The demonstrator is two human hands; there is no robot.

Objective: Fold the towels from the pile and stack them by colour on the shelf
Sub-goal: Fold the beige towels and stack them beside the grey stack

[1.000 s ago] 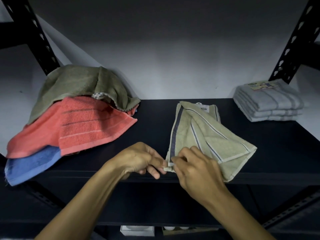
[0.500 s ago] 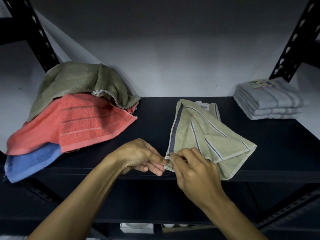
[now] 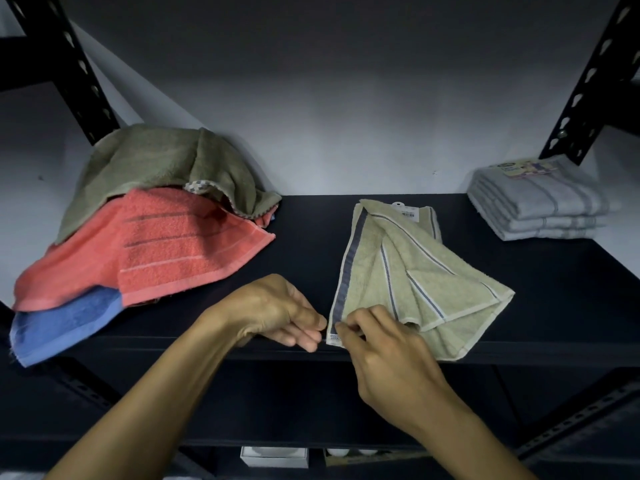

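A light green towel (image 3: 412, 271) with grey-blue stripes lies partly folded on the dark shelf (image 3: 554, 289), a paper label at its far edge. My left hand (image 3: 273, 313) and my right hand (image 3: 381, 348) meet at the towel's near left corner by the shelf's front edge. The right hand's fingers pinch that corner; the left hand's curled fingertips touch it from the left. On the shelf's left sits the pile: an olive towel (image 3: 152, 164) on top, a coral towel (image 3: 173, 251) under it, a blue towel (image 3: 62, 323) at the bottom, hanging over the edge.
A folded stack of pale grey towels (image 3: 540, 206) with a label sits at the shelf's far right. Black perforated uprights (image 3: 69, 64) stand at both back corners, a white wall behind. A lower shelf shows small white boxes (image 3: 273, 457).
Both hands have stayed at the green towel's near left corner, with only slight finger shifts. The towel's upper flap lies much as before.
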